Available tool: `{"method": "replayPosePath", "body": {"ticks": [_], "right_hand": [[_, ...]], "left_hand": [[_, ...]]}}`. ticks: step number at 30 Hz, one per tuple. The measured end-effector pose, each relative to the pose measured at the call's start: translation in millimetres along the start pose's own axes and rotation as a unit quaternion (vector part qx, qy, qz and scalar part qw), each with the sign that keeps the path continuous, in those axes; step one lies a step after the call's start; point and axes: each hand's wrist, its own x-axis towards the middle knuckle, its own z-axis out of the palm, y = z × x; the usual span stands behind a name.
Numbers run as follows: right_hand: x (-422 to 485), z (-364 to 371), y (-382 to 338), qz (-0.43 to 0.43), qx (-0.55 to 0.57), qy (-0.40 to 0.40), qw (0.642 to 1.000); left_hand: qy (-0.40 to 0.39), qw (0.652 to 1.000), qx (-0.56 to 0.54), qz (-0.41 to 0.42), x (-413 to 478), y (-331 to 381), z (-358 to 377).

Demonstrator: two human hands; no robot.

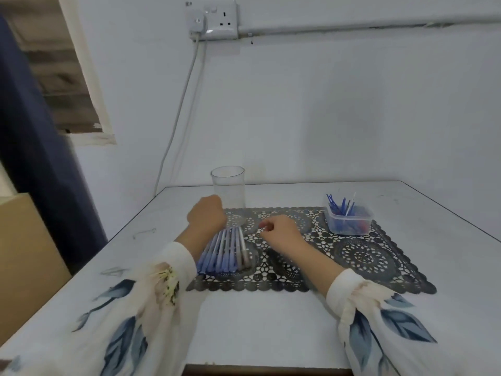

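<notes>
1. Pale wall (pixel 325 104) behind the bench, head view. A double socket (pixel 221 20) sits high on it, and a white cable (pixel 179 112) drops from it to behind the table edge.
2. Far left: dark blue curtain (pixel 32 137). Below it, a brown cardboard box (pixel 24 253) beside the table.
3. White table (pixel 271 321) carries a dark lace placemat (pixel 366 256), laid roughly centre.
4. Clear cup (pixel 229 188) stands upright at the mat's far left edge. Nothing visible inside it.
5. Small clear plastic container (pixel 349 222) stands on the mat's far right corner, with thin blue refills (pixel 339 206) standing tilted in it. It is well apart from both hands.
6. Pens (pixel 225 251): a row of blue-bodied ones, with a grey one at the right end. They lie side by side and touching on the left part of the mat, long axes running away from the camera.
7. Left hand (pixel 207 214): back of hand up, over the far ends of the pens, just in front of the cup. The fingers are hidden below the hand, so I cannot tell whether they grip anything.
8. Right hand (pixel 280 232): on the mat just right of the pen row, fingers curled in, thumb close to forefinger. The picture is too blurred to tell whether anything is pinched between them.
9. Both forearms wear white sleeves with a blue leaf print, left (pixel 135 308) and right (pixel 379 321).
</notes>
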Motion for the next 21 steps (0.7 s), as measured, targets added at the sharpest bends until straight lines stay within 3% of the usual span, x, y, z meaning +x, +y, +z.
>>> {"method": "replayPosePath", "body": {"ticks": [3,11,21], "right_hand": [[1,16,-14,0.015,-0.03,-0.05,0.998],[15,40,-28,0.052,-0.075,-0.046,0.995],[12,38,-31,0.061,-0.164,-0.071,0.982]], "left_hand": [[-0.04,0.999,0.003,-0.027,-1,-35,-2],[-0.134,0.98,-0.089,-0.113,-5,-80,0],[-0.152,0.974,-0.109,-0.125,5,-85,4]]}}
